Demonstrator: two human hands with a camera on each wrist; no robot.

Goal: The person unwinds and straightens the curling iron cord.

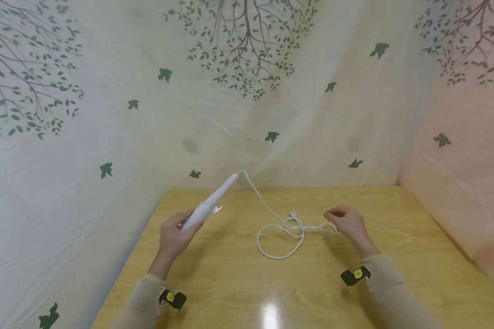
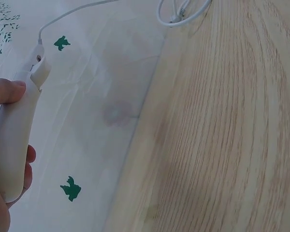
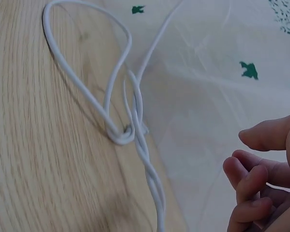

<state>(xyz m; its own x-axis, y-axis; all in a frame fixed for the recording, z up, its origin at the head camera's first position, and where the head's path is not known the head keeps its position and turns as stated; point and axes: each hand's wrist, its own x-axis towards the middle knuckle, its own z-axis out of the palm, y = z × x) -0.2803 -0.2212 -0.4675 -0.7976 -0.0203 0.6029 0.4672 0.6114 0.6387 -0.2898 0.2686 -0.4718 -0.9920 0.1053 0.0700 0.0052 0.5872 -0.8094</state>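
My left hand [image 1: 174, 235] grips a white corded appliance [image 1: 212, 201] shaped like a curling iron, tilted above the table. Its narrow cord end points up and away; a small lever [image 2: 41, 72] stands out near that end. In the left wrist view the thumb lies across its body and fingertips show on the far side. A white cord [image 1: 277, 258] runs from it to a loose loop and a twisted stretch. My right hand [image 1: 351, 227] hovers beside the twisted end, fingers loosely curled, nothing visible between thumb and fingers. In the right wrist view the cord passes apart from the fingertips.
A two-prong plug [image 1: 292, 214] lies by the cord's tangle. The wood-grain table [image 1: 230, 288] meets pale sheet walls [image 1: 230, 123] printed with trees and green leaf shapes at the back and sides. Dark wrist cameras [image 1: 356, 275] sit on both sleeves.
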